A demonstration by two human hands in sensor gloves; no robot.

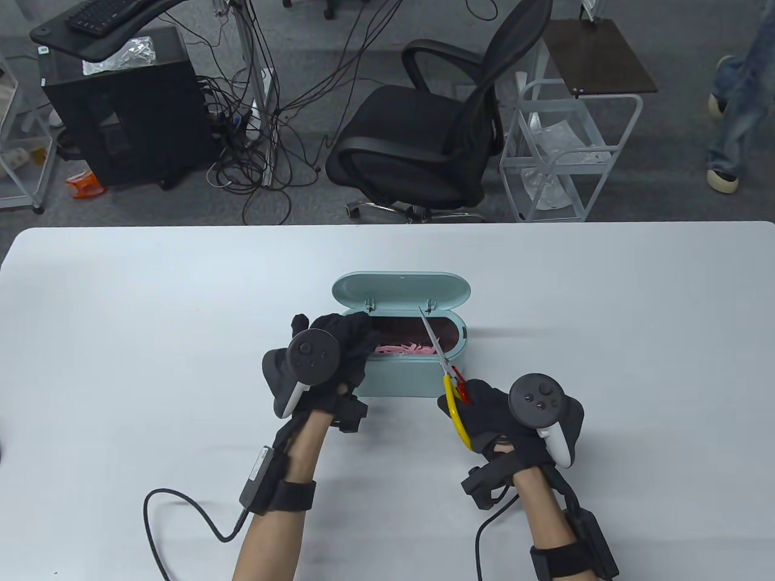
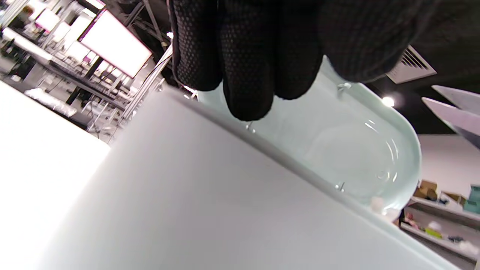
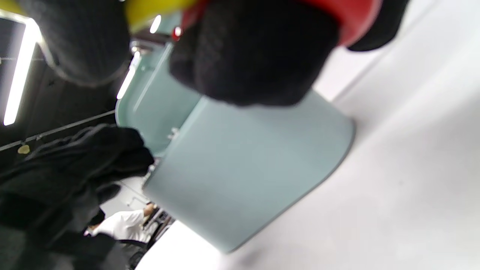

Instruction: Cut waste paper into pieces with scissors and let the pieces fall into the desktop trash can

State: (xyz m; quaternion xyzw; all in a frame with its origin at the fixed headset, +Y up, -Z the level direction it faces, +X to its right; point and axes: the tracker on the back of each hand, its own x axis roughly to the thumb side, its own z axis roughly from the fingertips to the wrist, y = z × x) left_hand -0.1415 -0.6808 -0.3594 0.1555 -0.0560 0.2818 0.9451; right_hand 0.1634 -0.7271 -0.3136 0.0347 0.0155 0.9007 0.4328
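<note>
One trash can (image 1: pixel 418 372), lid (image 1: pixel 401 292) flipped up behind it, sits mid-table (image 1: pixel 121 315) with a pile of pink paper strips (image 1: pixel 402 349) inside, too many to count. Your right hand (image 1: pixel 505 417) grips one pair of scissors (image 1: pixel 445 369) by the yellow and red handles, its two blades slightly parted over the can's right end. Your left hand (image 1: pixel 336 357) hovers at the can's left rim, fingers bunched downward; can't tell if it's pinching anything.

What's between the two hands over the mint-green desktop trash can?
In the table view: the open trash can with pink paper scraps inside, crossed by the scissor blades held in the right hand.
</note>
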